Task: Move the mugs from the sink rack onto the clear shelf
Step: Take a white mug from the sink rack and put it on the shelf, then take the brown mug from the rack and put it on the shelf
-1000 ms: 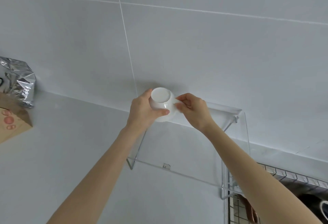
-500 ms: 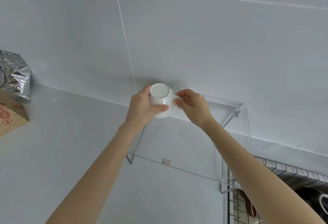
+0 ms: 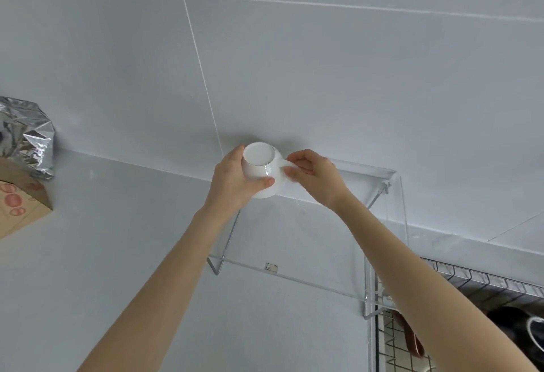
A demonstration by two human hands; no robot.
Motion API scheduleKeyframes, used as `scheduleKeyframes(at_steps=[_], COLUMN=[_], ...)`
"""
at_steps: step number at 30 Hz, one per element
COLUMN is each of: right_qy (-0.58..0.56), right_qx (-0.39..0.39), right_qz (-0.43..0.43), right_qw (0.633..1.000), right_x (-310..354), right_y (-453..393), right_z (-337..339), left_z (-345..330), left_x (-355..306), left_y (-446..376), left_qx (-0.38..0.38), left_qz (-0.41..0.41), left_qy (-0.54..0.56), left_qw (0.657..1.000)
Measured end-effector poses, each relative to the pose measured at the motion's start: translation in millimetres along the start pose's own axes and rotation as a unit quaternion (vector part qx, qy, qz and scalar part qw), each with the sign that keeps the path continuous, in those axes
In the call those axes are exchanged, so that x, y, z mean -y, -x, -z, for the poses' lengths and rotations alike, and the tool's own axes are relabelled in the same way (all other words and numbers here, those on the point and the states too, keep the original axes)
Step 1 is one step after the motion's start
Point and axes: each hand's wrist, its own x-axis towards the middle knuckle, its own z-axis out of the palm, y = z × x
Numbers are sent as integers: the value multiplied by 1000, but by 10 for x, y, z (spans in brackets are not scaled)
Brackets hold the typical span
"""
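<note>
head view: both arms stretched fwd; left hand cups upturned white mug, right hand pinches its handle, at clear shelf back-left corner.

— Counting one white mug, two hands: left hand, right hand.
— Also seeing one clear shelf, one wire rack, one foil bag, one cardboard box.

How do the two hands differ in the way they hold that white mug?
The left hand wraps the body of the white mug, thumb across its front; the right hand pinches only the handle with its fingers. The left covers more of the mug than the right. Both grip it, upside down, at the clear shelf.
</note>
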Motion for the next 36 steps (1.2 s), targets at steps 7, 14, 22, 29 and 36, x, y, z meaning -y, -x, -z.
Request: scheduleKeyframes(at_steps=[7, 14, 22, 29, 36], right_qy=[-80, -87, -44, 26, 0], right_qx=[-58, -132, -164, -102, -42], right_qz=[3, 2, -88, -163, -226], right_qw=[995, 987, 982, 981, 973], right_x=[-5, -199, -886, -1492, -1973], right_y=[405, 1164, 1960, 2351, 2419], right_z=[484, 1231, 1774, 1653, 1241], left_z=[-149, -744, -1684, -2233, -2509], left_x=[-451, -1261, -1638, -1354, -1053], left_y=[356, 1147, 2020, 1991, 1846], left_qx=[-5, 71, 213, 274, 269], left_qz=[-119, -245, -234, -116, -66], left_qy=[-176, -61, -2, -57, -101], left_qw=[977, 965, 949, 953, 956])
